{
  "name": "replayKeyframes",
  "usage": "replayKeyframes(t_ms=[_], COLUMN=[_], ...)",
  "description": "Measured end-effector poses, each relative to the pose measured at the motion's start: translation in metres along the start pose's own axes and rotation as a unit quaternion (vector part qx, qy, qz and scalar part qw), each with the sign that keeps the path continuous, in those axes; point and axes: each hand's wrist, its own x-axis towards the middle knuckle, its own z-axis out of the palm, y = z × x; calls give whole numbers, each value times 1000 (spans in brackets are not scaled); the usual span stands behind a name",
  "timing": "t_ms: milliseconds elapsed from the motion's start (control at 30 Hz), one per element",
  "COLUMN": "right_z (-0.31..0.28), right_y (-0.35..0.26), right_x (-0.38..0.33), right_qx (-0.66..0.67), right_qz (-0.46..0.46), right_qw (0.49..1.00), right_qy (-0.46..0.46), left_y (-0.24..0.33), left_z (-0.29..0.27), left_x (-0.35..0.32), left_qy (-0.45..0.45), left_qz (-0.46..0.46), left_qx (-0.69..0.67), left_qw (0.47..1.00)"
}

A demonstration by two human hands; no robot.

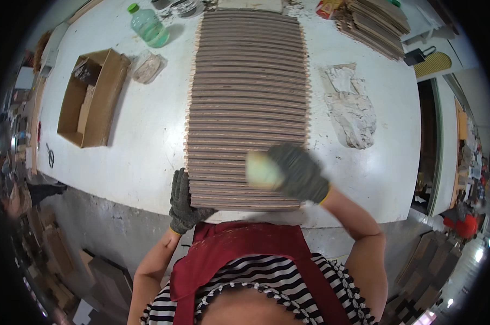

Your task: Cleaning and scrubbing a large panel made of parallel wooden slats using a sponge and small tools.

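A long row of thin wooden boards [247, 103], packed face to face with their brown-grey edges upward, lies on the white table in front of me. My right hand [302, 173], in a dark grey knitted glove, grips a pale yellowish, sponge-like block [262, 169] over the near right part of the row. Both are blurred by motion. My left hand [183, 203], gloved alike, rests against the near left corner of the boards. Its fingers stretch along their left side; the thumb is not clearly visible.
On the white table [153, 119] stand an open cardboard box [108, 103] and a green-tinted bottle [148, 27] at left. A crumpled whitish cloth [353, 111] lies at right, with stacked thin boards [372, 27] beyond it. Scissors [50, 156] lie near the left edge.
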Motion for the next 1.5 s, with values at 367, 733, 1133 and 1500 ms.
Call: replayKeyframes(t_ms=[367, 733, 1133, 1500], right_z=[-68, 49, 99, 52], right_y=[91, 6, -90, -38], right_x=[3, 76, 76, 129], right_qx=[-258, -22, -7, -41], right_qz=[149, -62, -214, -83], right_qw=[953, 998, 948, 993], right_qy=[54, -19, -236, -76], left_y=[1, 3, -17, -19], left_z=[-3, -8, 11, 9], left_x=[2, 5, -16, -17], left_qy=[-1, -5, 98, 83], left_qz=[-6, -30, -52, -53], left_qx=[35, -15, -197, -166], left_qw=[999, 999, 974, 981])
